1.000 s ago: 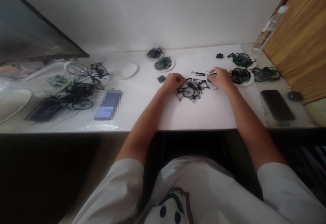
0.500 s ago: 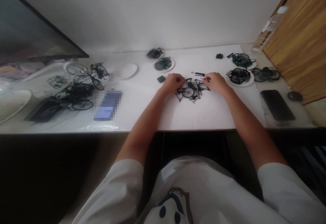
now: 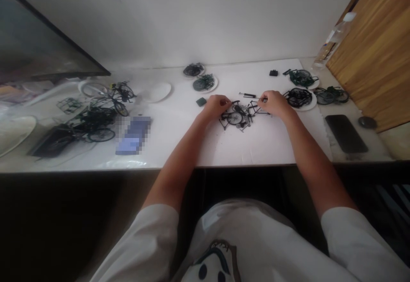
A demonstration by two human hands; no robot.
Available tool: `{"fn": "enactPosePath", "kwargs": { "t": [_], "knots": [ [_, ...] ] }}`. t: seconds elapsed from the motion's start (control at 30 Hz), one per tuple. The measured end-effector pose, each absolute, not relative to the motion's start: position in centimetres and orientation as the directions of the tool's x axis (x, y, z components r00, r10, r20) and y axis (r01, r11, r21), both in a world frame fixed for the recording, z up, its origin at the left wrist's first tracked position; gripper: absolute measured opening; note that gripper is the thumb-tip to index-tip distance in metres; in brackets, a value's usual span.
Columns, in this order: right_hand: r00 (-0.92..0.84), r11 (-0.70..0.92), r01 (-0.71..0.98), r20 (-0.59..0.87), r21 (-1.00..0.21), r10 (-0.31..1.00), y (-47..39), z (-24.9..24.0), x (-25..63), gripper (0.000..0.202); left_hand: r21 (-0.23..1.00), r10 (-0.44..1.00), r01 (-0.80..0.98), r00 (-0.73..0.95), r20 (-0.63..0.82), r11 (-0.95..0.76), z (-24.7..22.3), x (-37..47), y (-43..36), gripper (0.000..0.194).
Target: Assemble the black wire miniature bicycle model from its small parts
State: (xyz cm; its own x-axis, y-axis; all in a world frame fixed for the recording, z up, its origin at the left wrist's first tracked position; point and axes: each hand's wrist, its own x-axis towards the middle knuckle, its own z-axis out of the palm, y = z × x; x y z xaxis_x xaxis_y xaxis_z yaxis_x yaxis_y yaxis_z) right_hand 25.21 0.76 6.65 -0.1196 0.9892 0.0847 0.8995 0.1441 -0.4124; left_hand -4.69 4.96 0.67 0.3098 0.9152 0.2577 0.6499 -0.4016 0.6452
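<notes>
Above a pile of miniature bicycle parts, my left hand (image 3: 218,106) is closed in a pinch; what its fingertips hold is too small to make out. A small spoked wheel (image 3: 235,118) lies just below those fingertips, among black and silver pieces. On the other side, my right hand (image 3: 272,102) pinches one end of a thin black miniature bicycle frame (image 3: 255,108), which slants across the pile's right side. Behind the pile lies a small screwdriver-like tool (image 3: 249,95). A dark green block (image 3: 201,101) sits left of my left hand.
Plates of small bicycle parts stand at the back (image 3: 205,83) and right (image 3: 299,98). Farther right are a dark phone (image 3: 346,133) and a plastic bottle (image 3: 333,42). Several miniature bicycles (image 3: 101,119) crowd the left, beside a blurred-out screen (image 3: 133,135). The table's front edge (image 3: 243,166) is near me.
My right hand has shifted slightly right, and the black frame has moved with it, away from the wheel. My left hand stays almost in place. The whole view has tilted a little.
</notes>
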Motion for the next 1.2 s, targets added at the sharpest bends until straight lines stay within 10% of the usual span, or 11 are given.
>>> {"fn": "enactPosePath", "kwargs": {
  "t": [1.2],
  "knots": [
    [-0.296,0.329,0.807,0.146,-0.489,0.944,-0.6,5.7,21.7,0.032,0.64,0.913,0.651,0.308,0.268,-0.408,1.0,-4.5,4.6,0.028]
  ]
}}
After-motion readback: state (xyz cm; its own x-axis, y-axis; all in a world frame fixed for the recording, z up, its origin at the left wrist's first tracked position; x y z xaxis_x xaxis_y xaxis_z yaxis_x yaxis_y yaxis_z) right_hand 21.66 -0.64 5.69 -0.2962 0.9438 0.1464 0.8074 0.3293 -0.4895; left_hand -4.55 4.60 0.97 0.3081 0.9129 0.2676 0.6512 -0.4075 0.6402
